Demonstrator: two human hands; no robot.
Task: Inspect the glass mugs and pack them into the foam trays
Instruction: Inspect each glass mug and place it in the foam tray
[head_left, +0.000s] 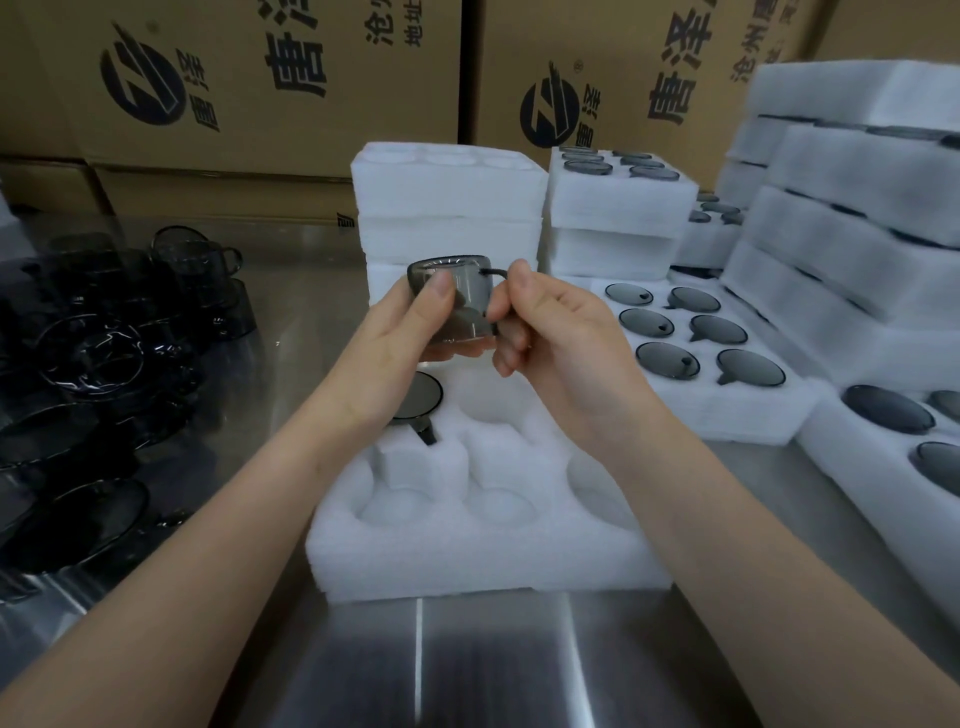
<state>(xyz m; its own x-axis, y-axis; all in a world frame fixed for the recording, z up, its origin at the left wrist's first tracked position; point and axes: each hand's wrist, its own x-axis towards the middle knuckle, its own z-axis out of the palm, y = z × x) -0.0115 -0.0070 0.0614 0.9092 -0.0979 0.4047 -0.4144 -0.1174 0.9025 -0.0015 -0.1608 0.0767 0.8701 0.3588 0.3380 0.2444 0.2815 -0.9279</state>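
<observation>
Light was even and cool, from overhead, and shadows were soft. Pale streaks of glare ran down the steel table (493, 667). The white trays (467, 566) were nearly blown out, their hollows faint. The dark mugs (93, 358) at left merged into murk. The right-hand stacks (831, 223) were smeared with blur, and boxes (249, 104) bowed at the edges.

The left hand (410, 332) and the right hand (561, 332) are both bare, with slim fingers and short, neatly rounded nails, each thumbnail plain and natural. Behind each hand a bare wrist widens into a smooth forearm; the left forearm (234, 545) and the right forearm (753, 545) are both uncovered as far back from the hands as the view reaches.
</observation>
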